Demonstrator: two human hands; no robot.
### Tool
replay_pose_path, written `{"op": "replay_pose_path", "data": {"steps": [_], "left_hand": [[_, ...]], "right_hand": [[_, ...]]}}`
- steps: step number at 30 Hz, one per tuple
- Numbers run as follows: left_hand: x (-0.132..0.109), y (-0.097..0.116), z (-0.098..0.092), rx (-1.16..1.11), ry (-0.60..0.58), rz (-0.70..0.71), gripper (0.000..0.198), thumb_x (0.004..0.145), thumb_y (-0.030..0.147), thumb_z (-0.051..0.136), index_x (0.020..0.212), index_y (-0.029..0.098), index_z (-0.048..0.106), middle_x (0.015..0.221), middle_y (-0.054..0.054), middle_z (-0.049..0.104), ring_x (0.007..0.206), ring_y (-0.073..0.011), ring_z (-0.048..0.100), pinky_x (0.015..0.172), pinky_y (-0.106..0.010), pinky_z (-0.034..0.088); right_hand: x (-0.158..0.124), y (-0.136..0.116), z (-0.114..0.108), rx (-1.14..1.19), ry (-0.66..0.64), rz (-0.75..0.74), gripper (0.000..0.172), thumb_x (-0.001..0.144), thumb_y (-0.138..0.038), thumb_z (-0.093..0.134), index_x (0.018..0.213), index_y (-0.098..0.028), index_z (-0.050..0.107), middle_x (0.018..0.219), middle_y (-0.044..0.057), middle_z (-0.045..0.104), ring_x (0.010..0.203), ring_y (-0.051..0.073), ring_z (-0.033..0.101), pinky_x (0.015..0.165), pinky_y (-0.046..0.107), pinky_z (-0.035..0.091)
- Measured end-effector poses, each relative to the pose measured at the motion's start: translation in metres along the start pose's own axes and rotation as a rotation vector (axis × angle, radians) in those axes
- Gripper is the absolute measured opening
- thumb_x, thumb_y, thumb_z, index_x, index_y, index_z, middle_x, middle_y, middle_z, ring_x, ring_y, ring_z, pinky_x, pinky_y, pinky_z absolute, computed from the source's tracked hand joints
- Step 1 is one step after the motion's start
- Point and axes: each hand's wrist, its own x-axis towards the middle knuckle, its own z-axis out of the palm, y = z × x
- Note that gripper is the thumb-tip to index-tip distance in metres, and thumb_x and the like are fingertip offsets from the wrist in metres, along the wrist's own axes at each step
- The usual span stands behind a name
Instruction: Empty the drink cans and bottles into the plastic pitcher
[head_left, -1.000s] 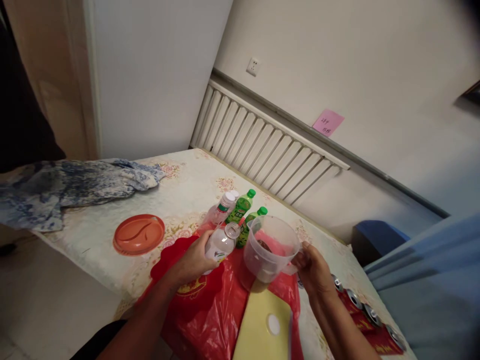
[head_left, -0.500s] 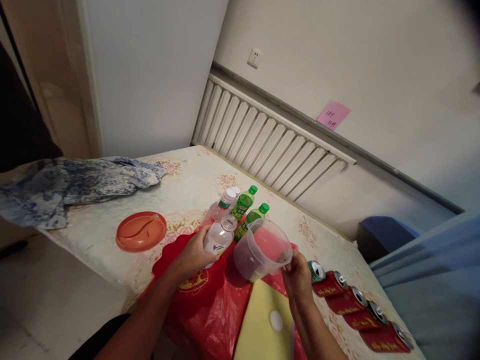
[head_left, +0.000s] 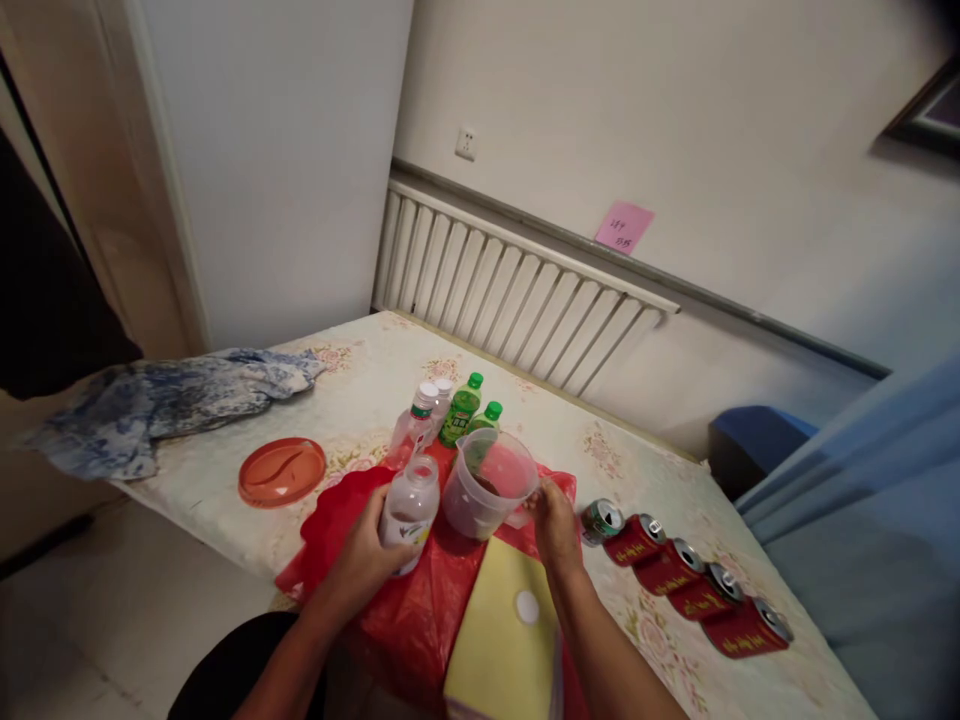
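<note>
The left hand [head_left: 375, 540] is wrapped around a clear bottle [head_left: 409, 505], which sits at its 1 o'clock with its uncapped mouth pointing the same way. The right hand [head_left: 555, 520] grips the handle side of a translucent jug [head_left: 466, 500], whose body lies at that hand's 10 o'clock and at the left hand's 2 o'clock. Bottle and jug are close beside each other; I cannot tell whether they touch. A dark patch shows through the jug, inside or behind it.

From the jug, two green-capped bottles [head_left: 460, 415] stand at 12 o'clock, and two white-capped bottles [head_left: 414, 428] between 10 and 11. Red plastic [head_left: 420, 630] covers part of the flowered surface [head_left: 360, 360]. At the right hand's 7 o'clock lies a yellow block [head_left: 499, 650] bearing a white disc [head_left: 527, 607]. A green can [head_left: 596, 525] is at its 3 o'clock, four red cans [head_left: 670, 572] at 4. An orange-red lid [head_left: 282, 472] lies at the left hand's 10 o'clock.
</note>
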Motion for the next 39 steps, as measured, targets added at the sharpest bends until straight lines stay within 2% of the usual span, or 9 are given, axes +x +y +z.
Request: {"op": "replay_pose_path", "data": {"steps": [4, 8, 13, 17, 21, 24, 28, 33, 39], "left_hand": [[-0.044, 0.002, 0.019, -0.042, -0.068, -0.024, 0.075, 0.057, 0.018, 0.066, 0.128, 0.02, 0.043, 0.125, -0.009, 0.062, 0.118, -0.0297, 0.058, 0.098, -0.039, 0.047], [-0.078, 0.004, 0.037, -0.093, -0.171, -0.071, 0.074, 0.056, 0.015, 0.067, 0.126, 0.021, 0.044, 0.129, -0.007, 0.06, 0.121, -0.0291, 0.055, 0.102, -0.038, 0.044], [-0.099, 0.005, 0.058, -0.152, -0.286, -0.092, 0.074, 0.056, 0.014, 0.066, 0.127, 0.021, 0.043, 0.124, -0.007, 0.062, 0.117, -0.0284, 0.057, 0.098, -0.037, 0.046], [-0.109, 0.009, 0.073, -0.096, -0.315, -0.073, 0.075, 0.054, 0.011, 0.064, 0.127, 0.02, 0.045, 0.122, -0.006, 0.063, 0.114, -0.0278, 0.057, 0.096, -0.035, 0.046], [-0.121, 0.018, 0.083, -0.08, -0.372, -0.073, 0.074, 0.053, 0.009, 0.063, 0.125, 0.019, 0.046, 0.122, -0.006, 0.062, 0.113, -0.0266, 0.057, 0.095, -0.034, 0.045], [-0.127, 0.025, 0.088, -0.048, -0.394, -0.07, 0.074, 0.052, 0.01, 0.064, 0.123, 0.019, 0.047, 0.122, -0.006, 0.061, 0.113, -0.0268, 0.056, 0.095, -0.034, 0.045], [-0.131, 0.03, 0.095, 0.017, -0.421, -0.059, 0.075, 0.052, 0.009, 0.063, 0.124, 0.02, 0.046, 0.122, -0.006, 0.061, 0.112, -0.0258, 0.055, 0.096, -0.033, 0.044], [-0.138, 0.039, 0.107, 0.042, -0.499, -0.04, 0.072, 0.053, 0.009, 0.062, 0.122, 0.021, 0.047, 0.118, -0.002, 0.062, 0.109, -0.0238, 0.056, 0.094, -0.033, 0.045], [-0.15, 0.053, 0.116, 0.119, -0.609, 0.011, 0.068, 0.055, 0.011, 0.064, 0.121, 0.023, 0.049, 0.114, 0.0, 0.062, 0.107, -0.0233, 0.055, 0.093, -0.032, 0.044]], "right_hand": [[-0.004, 0.005, -0.009, 0.026, 0.042, 0.032, 0.044, 0.09, -0.055, 0.032, 0.083, -0.02, 0.057, 0.082, 0.003, 0.065, 0.076, 0.018, 0.06, 0.071, 0.029, 0.049], [-0.027, 0.02, -0.033, -0.08, 0.093, 0.092, 0.045, 0.085, -0.054, 0.045, 0.11, -0.019, 0.059, 0.104, 0.008, 0.068, 0.096, 0.023, 0.062, 0.084, 0.035, 0.049], [-0.089, 0.041, -0.047, -0.273, -0.077, 0.084, 0.044, 0.056, -0.026, 0.075, 0.099, -0.019, 0.07, 0.102, 0.01, 0.067, 0.098, 0.029, 0.059, 0.093, 0.04, 0.043], [-0.122, 0.047, -0.046, -0.419, -0.214, 0.043, 0.034, 0.061, -0.015, 0.063, 0.093, -0.019, 0.071, 0.098, 0.011, 0.063, 0.101, 0.031, 0.055, 0.096, 0.043, 0.039], [-0.118, 0.043, -0.051, -0.348, -0.228, 0.067, 0.024, 0.065, -0.018, 0.059, 0.086, -0.019, 0.069, 0.093, 0.01, 0.062, 0.097, 0.029, 0.055, 0.093, 0.043, 0.04], [-0.11, 0.034, -0.063, -0.238, -0.26, 0.114, 0.022, 0.073, -0.029, 0.055, 0.088, -0.018, 0.067, 0.087, 0.008, 0.063, 0.085, 0.026, 0.059, 0.082, 0.04, 0.047], [-0.111, 0.007, -0.088, -0.06, -0.331, 0.176, 0.04, 0.083, -0.044, 0.05, 0.11, -0.017, 0.062, 0.078, 0.004, 0.064, 0.066, 0.019, 0.061, 0.063, 0.033, 0.051], [-0.122, -0.045, -0.124, 0.273, -0.402, 0.145, 0.039, 0.075, -0.035, 0.073, 0.11, -0.022, 0.065, 0.081, 0.0, 0.064, 0.071, 0.015, 0.058, 0.069, 0.027, 0.046], [-0.135, -0.082, -0.146, 0.218, -0.478, 0.031, 0.033, 0.068, -0.032, 0.079, 0.099, -0.024, 0.072, 0.092, 0.0, 0.059, 0.071, 0.013, 0.05, 0.064, 0.024, 0.04]]}}
